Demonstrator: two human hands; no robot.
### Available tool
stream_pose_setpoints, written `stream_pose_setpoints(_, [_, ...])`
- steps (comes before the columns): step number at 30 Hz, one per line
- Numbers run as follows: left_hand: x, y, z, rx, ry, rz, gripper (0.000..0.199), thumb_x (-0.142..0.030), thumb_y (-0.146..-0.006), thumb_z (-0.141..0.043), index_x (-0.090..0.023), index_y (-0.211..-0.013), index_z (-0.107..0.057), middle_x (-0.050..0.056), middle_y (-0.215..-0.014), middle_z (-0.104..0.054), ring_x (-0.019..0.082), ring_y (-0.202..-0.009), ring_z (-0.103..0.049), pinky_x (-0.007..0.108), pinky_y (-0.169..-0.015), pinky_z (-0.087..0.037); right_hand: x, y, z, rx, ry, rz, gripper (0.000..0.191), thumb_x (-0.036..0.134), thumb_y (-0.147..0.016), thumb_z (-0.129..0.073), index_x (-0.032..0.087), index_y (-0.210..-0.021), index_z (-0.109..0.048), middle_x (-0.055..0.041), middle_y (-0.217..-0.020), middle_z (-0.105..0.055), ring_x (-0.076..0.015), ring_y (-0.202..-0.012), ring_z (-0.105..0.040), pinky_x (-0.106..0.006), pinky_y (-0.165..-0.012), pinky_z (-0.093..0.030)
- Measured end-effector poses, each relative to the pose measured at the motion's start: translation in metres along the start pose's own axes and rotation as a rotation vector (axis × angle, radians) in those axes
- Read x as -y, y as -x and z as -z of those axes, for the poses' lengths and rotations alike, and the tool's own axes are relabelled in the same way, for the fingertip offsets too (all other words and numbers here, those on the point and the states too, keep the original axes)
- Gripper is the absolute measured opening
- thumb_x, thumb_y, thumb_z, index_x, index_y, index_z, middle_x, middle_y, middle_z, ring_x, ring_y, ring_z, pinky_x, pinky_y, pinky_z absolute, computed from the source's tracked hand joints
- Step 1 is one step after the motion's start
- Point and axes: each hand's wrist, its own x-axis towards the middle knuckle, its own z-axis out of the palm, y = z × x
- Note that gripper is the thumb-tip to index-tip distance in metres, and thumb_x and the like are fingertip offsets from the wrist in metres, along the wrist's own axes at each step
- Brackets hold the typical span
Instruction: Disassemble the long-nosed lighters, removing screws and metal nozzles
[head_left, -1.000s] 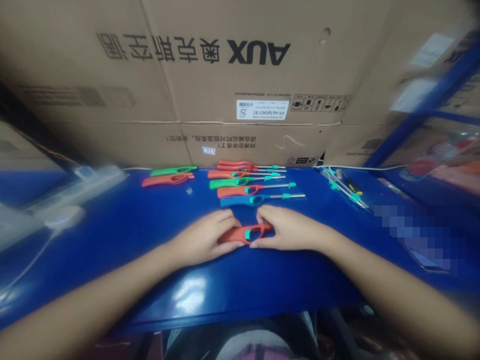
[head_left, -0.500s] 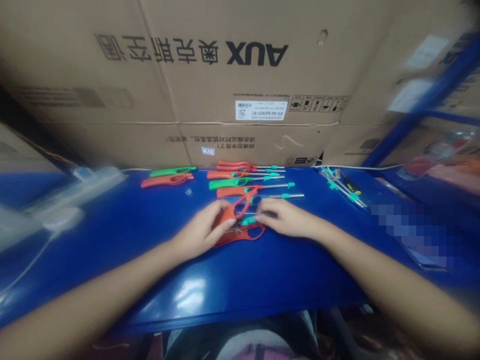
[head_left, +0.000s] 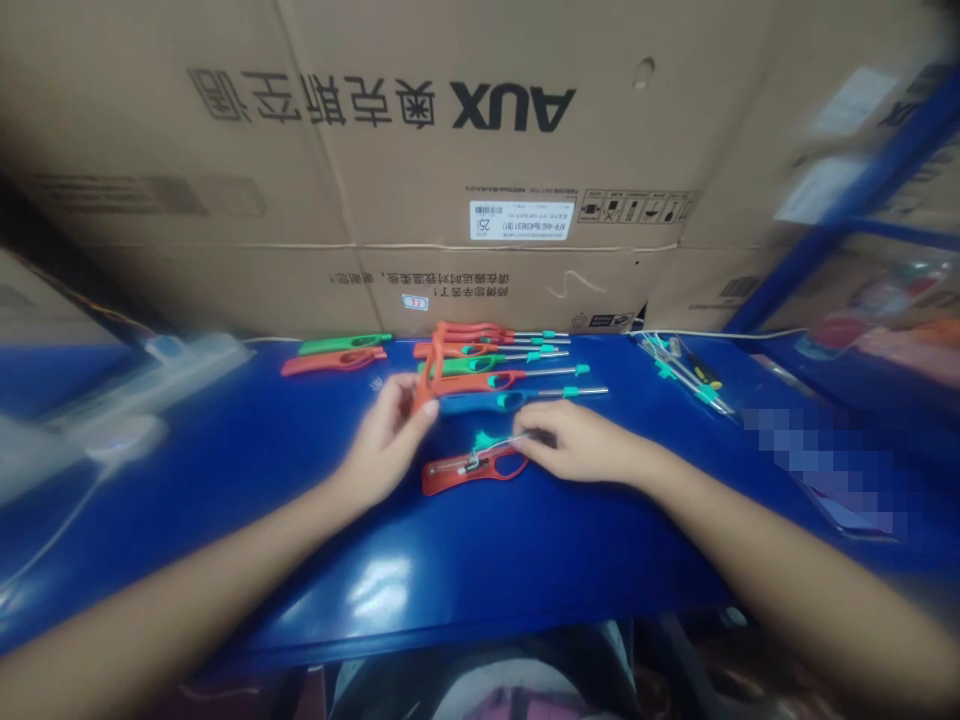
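My left hand (head_left: 390, 425) is closed on one half of an orange lighter casing (head_left: 433, 368), tilted upright above the table. The other red-orange casing half (head_left: 457, 482) lies open-side up on the table, with a clear inner part and thin wires in it. My right hand (head_left: 566, 437) pinches a thin metal rod with a teal piece (head_left: 484, 440) beside its end, just over that lower half. Its fingers partly hide the rod. Behind my hands, a blue long-necked lighter (head_left: 480, 401) lies nearest in a row of several, including a green one (head_left: 461, 366).
Green (head_left: 341, 343) and red (head_left: 330, 362) casings lie at the back left. At the back right are loose metal rods (head_left: 682, 375) and a yellow-black screwdriver (head_left: 706, 375). A large cardboard box (head_left: 420, 200) walls off the back of the blue table (head_left: 525, 570).
My left hand has moved left and back, lifting the upper casing half off the lower one. The lower half's inside now shows. My right hand has barely moved.
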Motion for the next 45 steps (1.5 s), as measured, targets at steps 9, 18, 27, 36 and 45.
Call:
stream_pose_setpoints(9, [-0.006, 0.003, -0.004, 0.293, -0.323, -0.069, 0.026, -0.039, -0.082, -0.071, -0.018, -0.082, -0.056, -0.004, -0.074, -0.055, 0.012, -0.064, -0.048, 0.024, -0.06, -0.039, 0.003, 0.002, 0.001, -0.076, -0.04, 0.073, 0.015, 0.025, -0.095, -0.057, 0.019, -0.088, -0.068, -0.0028, -0.085, -0.069, -0.0152, -0.076, -0.059, -0.027, -0.072, -0.042])
stream_pose_setpoints(18, [-0.006, -0.003, 0.0, 0.364, -0.275, -0.161, 0.017, -0.034, -0.088, -0.067, -0.017, -0.087, -0.069, 0.004, -0.086, -0.068, 0.016, -0.077, -0.062, 0.027, -0.071, -0.048, 0.003, 0.004, 0.007, -0.175, -0.078, 0.15, 0.019, 0.026, -0.096, -0.055, 0.018, -0.086, -0.069, -0.0031, -0.082, -0.067, -0.0142, -0.071, -0.059, -0.027, -0.068, -0.044])
stream_pose_setpoints(27, [-0.021, -0.012, 0.017, 0.326, -0.256, -0.118, 0.025, -0.038, -0.084, -0.068, -0.014, -0.076, -0.066, 0.002, -0.075, -0.064, 0.014, -0.067, -0.056, 0.024, -0.063, -0.042, -0.002, 0.004, 0.014, -0.316, -0.152, 0.232, 0.019, 0.026, -0.094, -0.058, 0.019, -0.081, -0.071, -0.0023, -0.075, -0.068, -0.0138, -0.065, -0.059, -0.028, -0.061, -0.044])
stream_pose_setpoints(36, [-0.02, -0.016, 0.016, 0.15, 0.107, 0.302, 0.038, -0.044, -0.071, -0.083, -0.015, -0.093, -0.071, 0.004, -0.087, -0.074, 0.016, -0.071, -0.063, 0.026, -0.065, -0.048, -0.008, 0.0, 0.019, -0.515, -0.297, -0.015, 0.03, 0.044, -0.098, -0.051, 0.022, -0.078, -0.049, 0.0024, -0.071, -0.047, -0.0127, -0.064, -0.043, -0.027, -0.062, -0.039])
stream_pose_setpoints(45, [-0.035, 0.01, -0.022, 0.244, 0.495, 0.45, 0.03, -0.034, -0.076, -0.084, -0.016, -0.096, -0.07, 0.001, -0.088, -0.072, 0.013, -0.081, -0.067, 0.024, -0.079, -0.051, 0.024, 0.0, -0.021, -0.319, -0.285, 0.07, 0.017, 0.03, -0.092, -0.057, 0.022, -0.08, -0.048, 0.0041, -0.069, -0.05, -0.0098, -0.056, -0.042, -0.024, -0.054, -0.034])
